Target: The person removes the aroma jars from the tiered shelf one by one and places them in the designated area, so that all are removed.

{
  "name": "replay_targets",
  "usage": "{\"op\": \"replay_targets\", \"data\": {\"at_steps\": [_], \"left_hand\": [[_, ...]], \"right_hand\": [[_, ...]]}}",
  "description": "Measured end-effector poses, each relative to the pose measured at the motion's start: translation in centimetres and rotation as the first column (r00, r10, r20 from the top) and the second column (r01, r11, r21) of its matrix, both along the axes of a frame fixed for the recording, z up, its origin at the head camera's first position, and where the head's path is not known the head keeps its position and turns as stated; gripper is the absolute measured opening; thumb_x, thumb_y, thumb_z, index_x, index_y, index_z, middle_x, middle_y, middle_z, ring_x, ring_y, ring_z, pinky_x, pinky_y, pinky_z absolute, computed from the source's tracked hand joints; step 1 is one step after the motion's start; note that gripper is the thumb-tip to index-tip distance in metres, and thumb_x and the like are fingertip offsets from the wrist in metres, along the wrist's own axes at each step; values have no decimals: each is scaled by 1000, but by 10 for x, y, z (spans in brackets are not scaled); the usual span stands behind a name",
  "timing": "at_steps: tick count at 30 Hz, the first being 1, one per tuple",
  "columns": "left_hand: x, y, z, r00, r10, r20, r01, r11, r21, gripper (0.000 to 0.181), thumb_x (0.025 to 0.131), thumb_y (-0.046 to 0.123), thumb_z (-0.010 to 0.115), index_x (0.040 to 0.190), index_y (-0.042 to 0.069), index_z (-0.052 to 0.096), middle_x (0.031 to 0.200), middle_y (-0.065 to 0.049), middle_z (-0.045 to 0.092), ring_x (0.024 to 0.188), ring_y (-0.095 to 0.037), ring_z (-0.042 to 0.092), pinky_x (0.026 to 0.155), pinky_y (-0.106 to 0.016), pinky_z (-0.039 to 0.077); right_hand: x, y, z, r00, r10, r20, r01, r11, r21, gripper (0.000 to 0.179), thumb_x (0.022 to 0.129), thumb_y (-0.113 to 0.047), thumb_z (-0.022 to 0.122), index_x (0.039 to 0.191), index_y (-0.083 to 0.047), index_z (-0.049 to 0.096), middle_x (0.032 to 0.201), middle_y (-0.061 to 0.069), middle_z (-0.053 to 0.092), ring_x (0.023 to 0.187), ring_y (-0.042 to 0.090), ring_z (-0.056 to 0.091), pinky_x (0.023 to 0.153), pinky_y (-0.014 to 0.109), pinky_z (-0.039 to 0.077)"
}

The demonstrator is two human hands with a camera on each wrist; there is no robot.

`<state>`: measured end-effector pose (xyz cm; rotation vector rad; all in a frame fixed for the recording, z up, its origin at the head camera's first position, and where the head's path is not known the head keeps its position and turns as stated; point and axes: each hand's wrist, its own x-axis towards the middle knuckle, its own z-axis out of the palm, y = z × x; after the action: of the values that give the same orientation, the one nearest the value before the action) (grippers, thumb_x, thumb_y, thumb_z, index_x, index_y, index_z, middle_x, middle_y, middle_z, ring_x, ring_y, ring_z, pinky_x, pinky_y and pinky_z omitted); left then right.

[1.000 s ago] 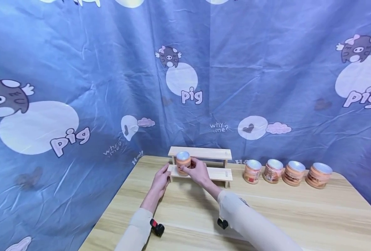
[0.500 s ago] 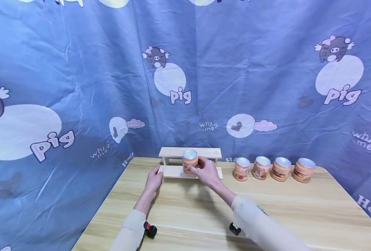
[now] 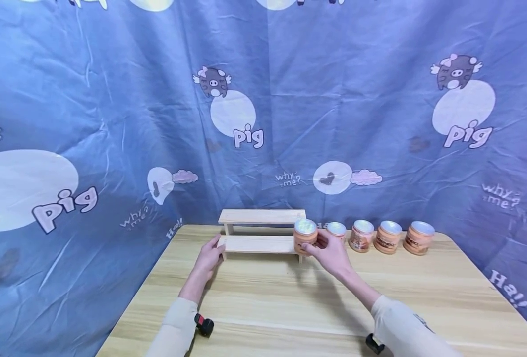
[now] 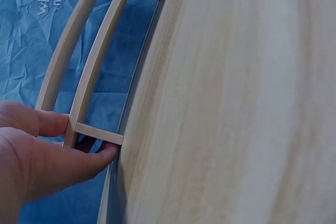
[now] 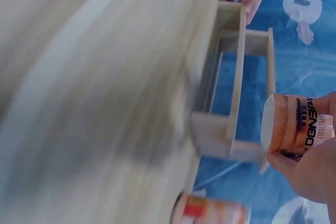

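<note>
A two-tier wooden shelf rack (image 3: 256, 244) stands at the back of the table, both steps bare. My left hand (image 3: 209, 255) grips its left end; in the left wrist view, thumb and fingers (image 4: 52, 123) close round the lower step beside its leg (image 4: 100, 132). My right hand (image 3: 333, 255) holds an orange jar (image 3: 305, 244) with a silvery lid, upright, thumb in front. The jar overlaps the right end of the rack in the head view. Lettering shows on its label in the right wrist view, where its pale base (image 5: 268, 123) is off the rack.
Several similar jars (image 3: 386, 239) stand in a row on the wooden table (image 3: 263, 302), right of the rack. The leftmost jar (image 3: 336, 228) is partly hidden behind my right hand. A blue pig-print curtain (image 3: 263, 173) hangs close behind the rack.
My right hand has carried the jar from the rack's left end along to its right end. The left hand keeps its grip on the rack. The head view has turned slightly right.
</note>
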<state>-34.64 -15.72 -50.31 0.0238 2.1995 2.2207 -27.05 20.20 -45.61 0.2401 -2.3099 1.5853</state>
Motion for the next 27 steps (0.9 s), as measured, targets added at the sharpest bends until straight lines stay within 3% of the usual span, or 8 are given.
{"op": "replay_targets", "data": {"at_steps": [3,11,20,24,27], "left_hand": [[1,-3,3,1000,-7,10,6,999,37,61,104,-2,46,159,-4,20,162,-30,18,143,-45,31,114,-52,35],[4,-4,2,1000,-23,20,23,1000,18,61,104,-2,46,159,-4,20,163,-29,17,143,-45,31,115,-54,34],[1,-3,1,1000,-21,1,21,999,31,61,105,-1,45,159,-4,19,163,-30,16,142,-45,33,114,-52,36],[3,-1,1,1000,23,-15,-24,999,-29,59,104,-1,48,158,-4,24,161,-30,21,141,-44,34,113,-51,38],[5,1,3,995,76,-63,-85,985,-149,57,102,0,51,155,-8,31,156,-32,31,139,-46,38,112,-51,40]], "right_hand": [[7,20,-4,999,-43,14,43,998,43,49,87,-17,82,128,4,65,119,22,69,109,32,67,94,39,57],[22,75,-23,985,-158,65,144,973,183,59,89,-24,80,132,11,59,121,29,67,110,38,67,95,42,56],[23,113,-36,977,-209,38,192,945,263,50,88,-23,80,123,10,65,112,25,71,101,35,68,83,31,55],[20,122,-40,975,-216,55,195,945,261,55,88,-25,80,126,12,63,112,27,70,102,37,67,83,33,56],[20,126,-43,973,-220,69,194,942,273,60,89,-27,79,129,13,59,114,29,68,103,38,67,84,34,56]]}}
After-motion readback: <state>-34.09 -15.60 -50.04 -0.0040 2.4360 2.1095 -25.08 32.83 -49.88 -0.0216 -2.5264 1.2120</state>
